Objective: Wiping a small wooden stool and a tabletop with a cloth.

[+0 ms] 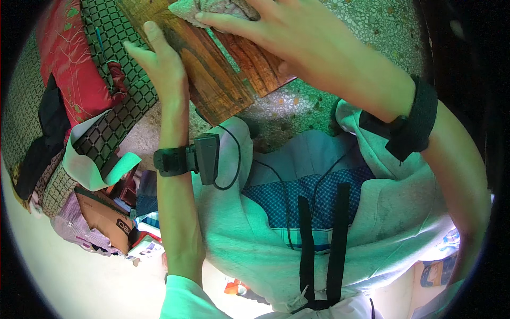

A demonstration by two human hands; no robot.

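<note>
A slatted wooden board or tabletop (pixel 215 71), brown with dark grain and a narrow gap between its slats, reaches down from the top of the view. My right hand (pixel 275 32) presses a light, crumpled cloth (pixel 211 10) onto the wood near the top edge, its fingers partly cut off by the frame. At the board's left edge is my left hand (pixel 161 56), thumb and fingers apart, the palm side against or close to the edge; whether it touches is hard to tell. Both wrists wear black straps, the left one with a small black box (pixel 207 158) and a cable.
To the left lies a checked cover (pixel 119 99) with a red cushion (pixel 67 60), a black cloth (pixel 51 107) and a loose pale strap (pixel 83 175). A cardboard box (pixel 103 219) stands lower left. Speckled floor (pixel 306 103) shows beyond my knees.
</note>
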